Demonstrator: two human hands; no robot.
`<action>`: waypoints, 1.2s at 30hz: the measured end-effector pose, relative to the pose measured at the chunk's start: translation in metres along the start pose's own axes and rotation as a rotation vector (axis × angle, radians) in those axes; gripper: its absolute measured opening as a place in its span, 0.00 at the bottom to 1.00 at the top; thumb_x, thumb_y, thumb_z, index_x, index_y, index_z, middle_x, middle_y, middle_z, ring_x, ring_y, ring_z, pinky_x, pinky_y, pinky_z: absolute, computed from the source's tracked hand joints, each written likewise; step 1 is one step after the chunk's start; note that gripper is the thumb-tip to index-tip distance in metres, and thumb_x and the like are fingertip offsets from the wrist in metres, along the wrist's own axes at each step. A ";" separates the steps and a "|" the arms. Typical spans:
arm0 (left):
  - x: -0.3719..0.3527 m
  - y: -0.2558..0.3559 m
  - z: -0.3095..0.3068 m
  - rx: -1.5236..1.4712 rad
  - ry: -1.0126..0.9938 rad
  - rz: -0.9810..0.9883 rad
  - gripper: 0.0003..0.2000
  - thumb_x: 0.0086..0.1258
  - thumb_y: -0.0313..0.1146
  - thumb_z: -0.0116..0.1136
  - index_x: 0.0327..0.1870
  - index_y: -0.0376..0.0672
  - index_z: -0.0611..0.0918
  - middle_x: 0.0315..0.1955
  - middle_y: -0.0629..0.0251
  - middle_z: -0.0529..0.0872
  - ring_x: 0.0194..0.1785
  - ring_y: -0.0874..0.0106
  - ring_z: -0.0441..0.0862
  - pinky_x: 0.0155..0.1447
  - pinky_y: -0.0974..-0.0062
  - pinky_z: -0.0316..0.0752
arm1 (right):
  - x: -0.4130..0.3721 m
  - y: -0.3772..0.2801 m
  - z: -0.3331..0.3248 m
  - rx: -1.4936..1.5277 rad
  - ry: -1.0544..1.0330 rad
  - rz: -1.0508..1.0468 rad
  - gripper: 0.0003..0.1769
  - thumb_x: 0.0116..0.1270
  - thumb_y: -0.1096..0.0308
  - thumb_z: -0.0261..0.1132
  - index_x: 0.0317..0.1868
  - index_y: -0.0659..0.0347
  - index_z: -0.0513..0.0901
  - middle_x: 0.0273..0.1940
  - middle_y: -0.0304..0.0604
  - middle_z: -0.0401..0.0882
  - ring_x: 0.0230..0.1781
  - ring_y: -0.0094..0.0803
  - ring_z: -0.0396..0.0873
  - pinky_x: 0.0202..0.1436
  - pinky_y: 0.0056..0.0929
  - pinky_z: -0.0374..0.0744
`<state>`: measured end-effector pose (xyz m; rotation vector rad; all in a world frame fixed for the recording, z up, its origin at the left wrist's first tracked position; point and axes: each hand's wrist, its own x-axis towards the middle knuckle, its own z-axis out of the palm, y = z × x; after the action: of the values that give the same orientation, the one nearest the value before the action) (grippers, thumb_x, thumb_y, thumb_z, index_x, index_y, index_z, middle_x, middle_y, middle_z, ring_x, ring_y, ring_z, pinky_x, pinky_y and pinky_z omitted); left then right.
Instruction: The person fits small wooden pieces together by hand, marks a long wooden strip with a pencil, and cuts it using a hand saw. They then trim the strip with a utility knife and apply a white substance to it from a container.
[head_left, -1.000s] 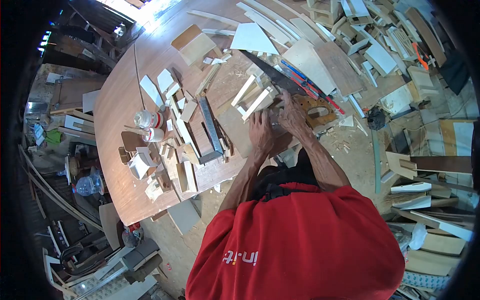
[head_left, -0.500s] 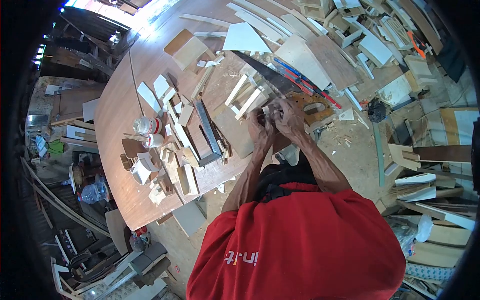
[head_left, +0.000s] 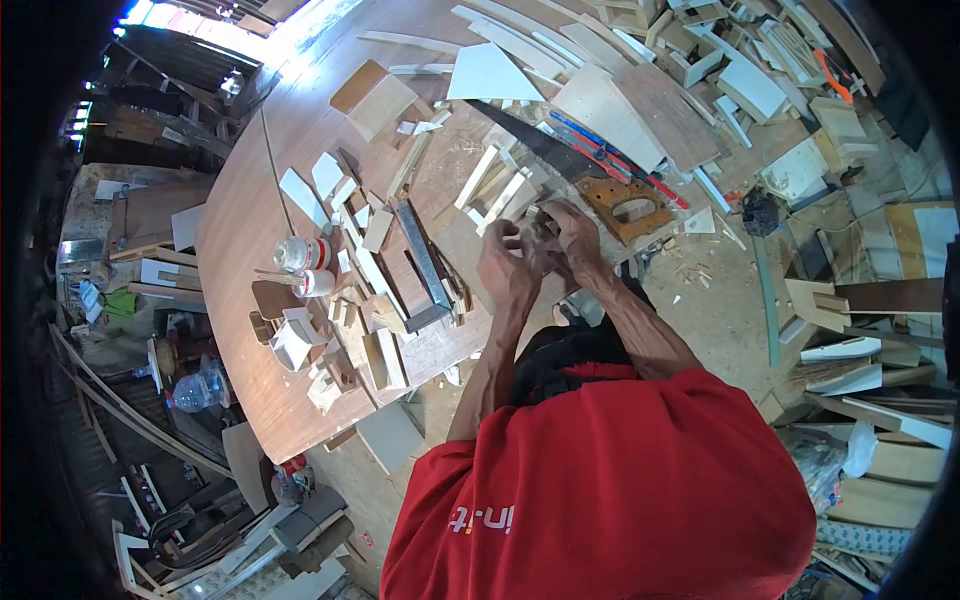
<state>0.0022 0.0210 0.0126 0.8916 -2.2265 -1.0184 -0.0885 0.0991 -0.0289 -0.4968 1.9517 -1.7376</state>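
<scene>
My left hand (head_left: 508, 264) and my right hand (head_left: 573, 238) are close together over the near edge of the workbench. Both have curled fingers around something small between them; it is blurred and mostly covered, so its kind cannot be made out. Just beyond my fingers lies a small wooden frame (head_left: 492, 188) made of pale strips. To the right of my right hand rests a handsaw with a brown wooden handle (head_left: 622, 208) and a dark blade (head_left: 530, 138). Red and blue pencil-like tools (head_left: 600, 155) lie beside the blade.
On the wooden workbench (head_left: 235, 250), a metal try square (head_left: 422, 262), wood offcuts (head_left: 380, 230), a glass jar (head_left: 292, 253) and a white pot (head_left: 315, 284) stand or lie to the left. Boards (head_left: 610, 115) and stacked wooden pieces (head_left: 750, 90) fill the far right.
My left hand has shifted slightly left and my right hand a little lower. More of the saw handle shows now. The pale bit seen between my fingers is no longer visible.
</scene>
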 end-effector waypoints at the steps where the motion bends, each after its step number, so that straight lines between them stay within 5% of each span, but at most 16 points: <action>1: 0.003 0.005 -0.011 0.066 0.027 0.048 0.11 0.61 0.26 0.61 0.43 0.36 0.76 0.34 0.54 0.82 0.35 0.60 0.81 0.39 0.65 0.75 | -0.001 -0.008 0.001 0.032 -0.018 0.031 0.20 0.55 0.74 0.64 0.51 0.60 0.81 0.50 0.44 0.79 0.50 0.41 0.77 0.54 0.36 0.78; 3: 0.010 0.005 -0.028 0.134 0.053 0.095 0.12 0.59 0.25 0.59 0.43 0.37 0.75 0.35 0.53 0.80 0.39 0.55 0.79 0.44 0.61 0.73 | -0.001 -0.008 0.006 0.066 -0.037 0.063 0.20 0.55 0.75 0.64 0.51 0.60 0.81 0.51 0.42 0.78 0.49 0.39 0.77 0.54 0.34 0.78; 5: 0.023 0.001 -0.039 0.256 0.123 0.250 0.14 0.57 0.23 0.58 0.46 0.37 0.74 0.36 0.52 0.77 0.42 0.53 0.74 0.48 0.57 0.69 | 0.008 0.012 0.017 -0.286 0.042 -0.289 0.19 0.56 0.73 0.65 0.51 0.60 0.81 0.52 0.41 0.78 0.46 0.35 0.78 0.46 0.31 0.80; 6: 0.028 -0.006 -0.043 0.262 0.061 0.244 0.17 0.58 0.24 0.59 0.49 0.36 0.73 0.41 0.48 0.77 0.48 0.49 0.74 0.52 0.54 0.68 | 0.012 0.017 0.022 -0.283 0.042 -0.290 0.19 0.56 0.73 0.65 0.51 0.60 0.81 0.52 0.41 0.78 0.46 0.35 0.78 0.46 0.31 0.80; 9: 0.037 -0.019 -0.044 0.294 -0.019 0.288 0.19 0.58 0.25 0.60 0.52 0.36 0.73 0.45 0.47 0.78 0.51 0.47 0.74 0.54 0.54 0.68 | 0.018 0.021 0.036 -0.186 0.044 -0.201 0.16 0.61 0.70 0.64 0.50 0.61 0.81 0.51 0.40 0.77 0.46 0.30 0.78 0.40 0.26 0.81; 11: 0.039 -0.021 -0.044 0.289 -0.078 0.260 0.20 0.59 0.26 0.59 0.54 0.35 0.72 0.48 0.46 0.78 0.53 0.45 0.73 0.57 0.54 0.68 | 0.018 0.001 0.040 0.347 0.073 0.220 0.12 0.65 0.68 0.63 0.48 0.60 0.82 0.49 0.40 0.77 0.45 0.28 0.78 0.37 0.23 0.81; 12: 0.039 -0.026 -0.042 0.291 -0.087 0.271 0.20 0.60 0.27 0.59 0.54 0.35 0.72 0.47 0.47 0.78 0.53 0.46 0.73 0.57 0.54 0.68 | 0.019 0.010 0.045 0.352 0.080 0.220 0.12 0.65 0.68 0.63 0.48 0.60 0.82 0.49 0.40 0.77 0.45 0.28 0.78 0.37 0.23 0.81; 14: 0.041 -0.030 -0.039 0.292 -0.105 0.291 0.21 0.60 0.27 0.58 0.55 0.35 0.72 0.47 0.47 0.78 0.52 0.46 0.73 0.57 0.54 0.68 | 0.025 0.040 0.057 0.115 0.166 -0.118 0.10 0.68 0.66 0.61 0.45 0.60 0.82 0.47 0.39 0.77 0.43 0.25 0.79 0.40 0.23 0.82; 18: 0.041 -0.032 -0.037 0.281 -0.125 0.317 0.21 0.59 0.26 0.57 0.55 0.36 0.72 0.47 0.48 0.78 0.51 0.46 0.74 0.56 0.54 0.69 | 0.017 0.013 0.054 0.567 0.213 0.117 0.10 0.69 0.66 0.60 0.45 0.61 0.82 0.45 0.39 0.77 0.43 0.26 0.79 0.41 0.24 0.82; 20: 0.043 -0.029 -0.036 0.279 -0.134 0.315 0.20 0.58 0.25 0.57 0.54 0.37 0.73 0.47 0.48 0.78 0.50 0.47 0.74 0.55 0.54 0.69 | 0.022 0.035 0.060 0.185 0.231 -0.177 0.11 0.69 0.68 0.59 0.48 0.62 0.82 0.48 0.42 0.77 0.49 0.28 0.77 0.48 0.24 0.81; 24: 0.042 -0.029 -0.037 0.261 -0.144 0.305 0.19 0.58 0.25 0.58 0.53 0.39 0.74 0.47 0.50 0.79 0.49 0.48 0.75 0.54 0.55 0.70 | 0.017 0.023 0.054 0.433 0.165 0.110 0.13 0.67 0.70 0.60 0.51 0.61 0.81 0.51 0.44 0.76 0.54 0.32 0.75 0.55 0.27 0.78; 27: 0.040 -0.034 -0.039 0.279 -0.166 0.265 0.21 0.59 0.28 0.62 0.55 0.39 0.73 0.48 0.51 0.81 0.51 0.49 0.77 0.55 0.57 0.72 | 0.017 0.034 0.053 0.086 0.140 -0.075 0.16 0.66 0.71 0.59 0.54 0.60 0.80 0.54 0.44 0.76 0.56 0.38 0.74 0.58 0.31 0.76; 29: 0.039 -0.037 -0.041 0.317 -0.179 0.238 0.24 0.60 0.30 0.65 0.57 0.38 0.72 0.49 0.52 0.83 0.54 0.50 0.79 0.57 0.58 0.73 | 0.013 0.032 0.049 -0.483 0.225 -0.309 0.17 0.64 0.71 0.58 0.54 0.58 0.80 0.53 0.43 0.77 0.55 0.41 0.74 0.56 0.33 0.76; 36: 0.032 -0.058 -0.050 0.257 -0.172 0.258 0.27 0.56 0.26 0.62 0.60 0.37 0.70 0.51 0.47 0.78 0.54 0.49 0.75 0.59 0.56 0.69 | 0.012 0.022 0.041 -0.459 0.196 -0.394 0.17 0.61 0.70 0.62 0.51 0.57 0.81 0.50 0.43 0.78 0.53 0.42 0.76 0.55 0.35 0.76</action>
<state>0.0362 -0.0543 0.0012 0.6143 -2.5797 -0.7234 -0.0743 0.0622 -0.0555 -0.9553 2.5471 -1.5944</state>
